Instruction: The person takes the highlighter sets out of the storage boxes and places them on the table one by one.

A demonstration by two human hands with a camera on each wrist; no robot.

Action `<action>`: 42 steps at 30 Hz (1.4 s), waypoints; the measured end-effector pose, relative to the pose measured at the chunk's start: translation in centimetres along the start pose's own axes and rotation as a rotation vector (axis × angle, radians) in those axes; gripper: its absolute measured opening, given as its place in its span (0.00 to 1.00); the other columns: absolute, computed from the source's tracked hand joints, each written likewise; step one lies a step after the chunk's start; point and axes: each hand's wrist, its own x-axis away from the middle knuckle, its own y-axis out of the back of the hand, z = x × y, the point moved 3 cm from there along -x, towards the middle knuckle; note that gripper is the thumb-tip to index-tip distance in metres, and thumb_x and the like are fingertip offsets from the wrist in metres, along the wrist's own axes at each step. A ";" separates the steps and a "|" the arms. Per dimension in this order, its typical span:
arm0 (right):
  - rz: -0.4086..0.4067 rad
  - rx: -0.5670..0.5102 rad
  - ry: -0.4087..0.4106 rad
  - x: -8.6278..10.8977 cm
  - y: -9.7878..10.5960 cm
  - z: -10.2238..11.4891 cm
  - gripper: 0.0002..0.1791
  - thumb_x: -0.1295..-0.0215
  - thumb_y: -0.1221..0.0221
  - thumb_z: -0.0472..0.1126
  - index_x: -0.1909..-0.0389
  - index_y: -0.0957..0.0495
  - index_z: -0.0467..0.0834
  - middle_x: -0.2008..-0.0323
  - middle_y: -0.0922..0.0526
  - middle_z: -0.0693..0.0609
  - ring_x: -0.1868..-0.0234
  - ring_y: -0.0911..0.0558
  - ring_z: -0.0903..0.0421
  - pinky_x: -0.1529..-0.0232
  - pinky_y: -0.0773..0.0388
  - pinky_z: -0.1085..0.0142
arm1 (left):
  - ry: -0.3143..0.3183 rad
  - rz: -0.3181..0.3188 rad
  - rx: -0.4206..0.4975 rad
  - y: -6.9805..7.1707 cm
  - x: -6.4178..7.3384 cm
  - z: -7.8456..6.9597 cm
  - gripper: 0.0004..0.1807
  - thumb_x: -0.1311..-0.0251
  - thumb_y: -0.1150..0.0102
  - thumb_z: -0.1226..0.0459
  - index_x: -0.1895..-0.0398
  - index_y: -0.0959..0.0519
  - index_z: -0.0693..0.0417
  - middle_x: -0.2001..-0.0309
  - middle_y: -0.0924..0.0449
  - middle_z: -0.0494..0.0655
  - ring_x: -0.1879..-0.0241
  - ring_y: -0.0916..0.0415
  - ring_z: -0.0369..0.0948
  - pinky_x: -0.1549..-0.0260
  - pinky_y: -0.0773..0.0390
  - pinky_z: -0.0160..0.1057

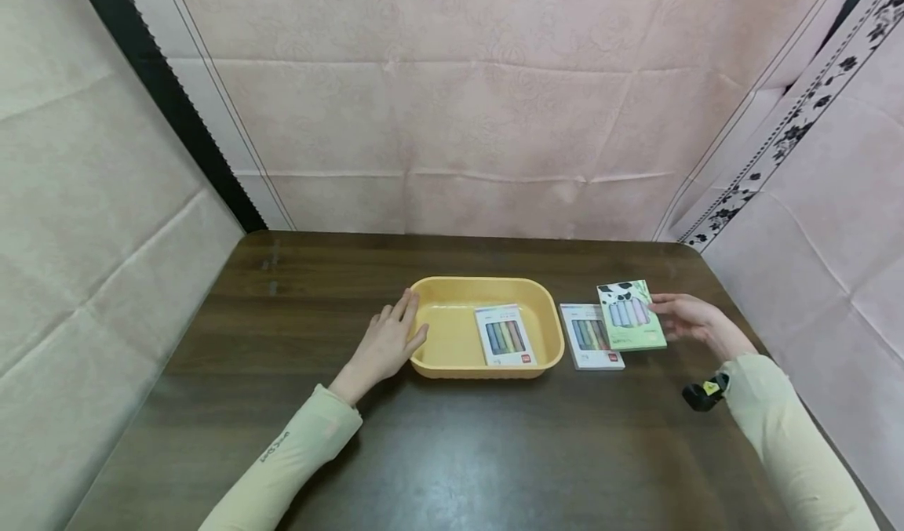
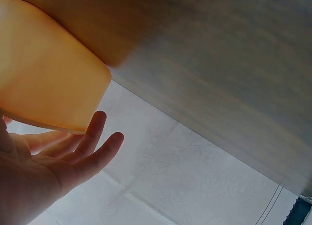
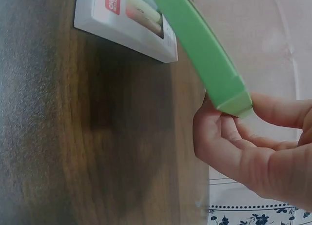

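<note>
My right hand (image 1: 688, 317) pinches a green box of highlighters (image 1: 630, 318) by its right edge, thumb on one face and fingers behind. In the right wrist view the green box (image 3: 207, 49) is tilted and raised over the table. It overlaps a white box of highlighters (image 1: 592, 336) that lies just right of the yellow tray (image 1: 441, 358). Another white box (image 1: 504, 335) lies inside the tray, toward its right side. My left hand (image 1: 387, 341) rests against the tray's left rim with its fingers extended; the left wrist view shows the hand (image 2: 53, 161) beside the tray's wall.
The dark wooden table (image 1: 452, 452) ends at a far edge against a pale pink cloth (image 1: 452, 147). Pale cloths also hang at the left and right. A black wrist device (image 1: 705, 394) sits by the right sleeve.
</note>
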 end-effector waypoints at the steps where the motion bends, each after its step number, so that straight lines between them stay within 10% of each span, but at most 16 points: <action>1: 0.002 0.002 -0.002 0.0 0.0 -0.1 0.39 0.31 0.59 0.40 0.34 0.75 0.36 0.67 0.21 0.60 0.62 0.21 0.63 0.56 0.26 0.59 | -0.001 -0.002 -0.001 0.0 0.0 0.0 0.33 0.37 0.59 0.50 0.34 0.45 0.59 0.34 0.44 0.58 0.48 0.33 0.56 0.51 0.33 0.57; 42: 0.001 0.117 -0.119 -0.6 1.6 -1.9 0.35 0.31 0.62 0.37 0.35 0.74 0.31 0.70 0.22 0.59 0.65 0.22 0.62 0.58 0.28 0.60 | 0.006 0.016 0.020 0.1 -0.3 0.0 0.33 0.37 0.59 0.50 0.33 0.46 0.57 0.33 0.47 0.56 0.46 0.34 0.56 0.49 0.35 0.58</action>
